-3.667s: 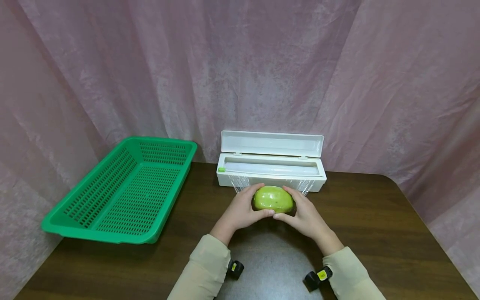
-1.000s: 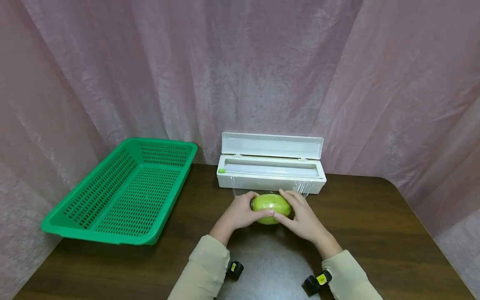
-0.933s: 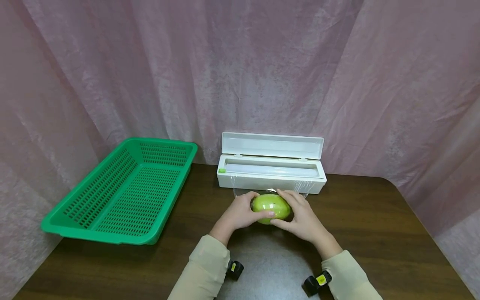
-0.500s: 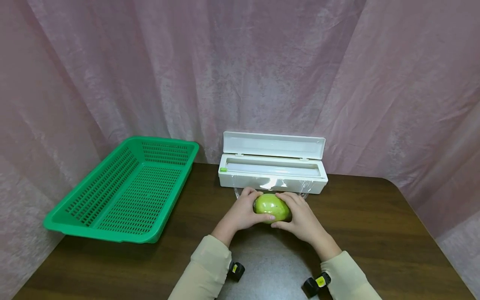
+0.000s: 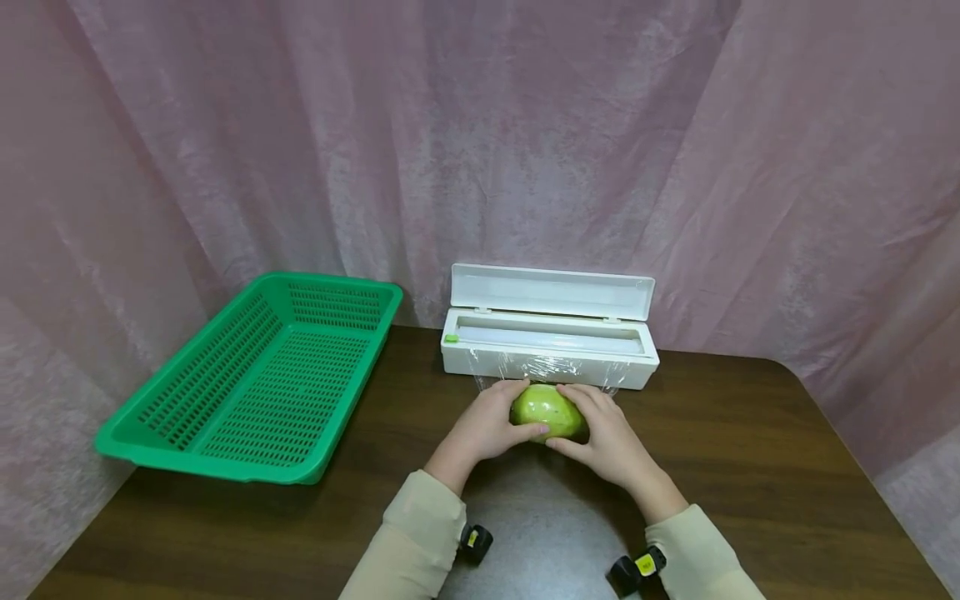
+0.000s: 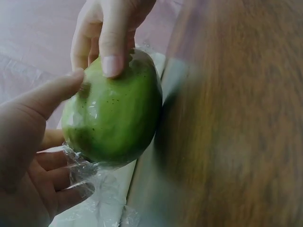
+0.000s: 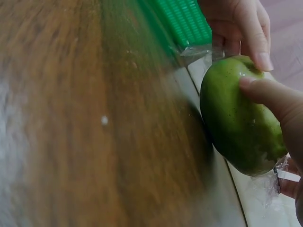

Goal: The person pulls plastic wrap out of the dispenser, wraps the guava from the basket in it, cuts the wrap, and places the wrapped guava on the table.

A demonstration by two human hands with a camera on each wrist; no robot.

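A green mango (image 5: 546, 410) sits low over the table, close in front of a white cling film box (image 5: 633, 373). My left hand (image 5: 487, 423) grips its left end and my right hand (image 5: 609, 437) its right end, thumbs on the near side. Clear film covers its skin; loose cling film (image 6: 102, 187) bunches by my left fingers in the left wrist view. More film (image 7: 270, 189) gathers by my right fingers in the right wrist view. A film sheet stretches from the box's front to the mango. Its far underside is hidden.
The box's lid (image 5: 551, 288) stands raised, a film roll (image 5: 551, 337) inside, with a green slider (image 5: 452, 338) at the left. A green perforated basket (image 5: 225, 467) stands on the brown table (image 5: 750, 467) at left. Pink curtains (image 5: 562, 125) hang behind.
The mango has dipped toward me, then rolled back a little toward the box, turning in my hands. My right thumb has shifted along it. Film before the box now looks more crinkled and shiny.
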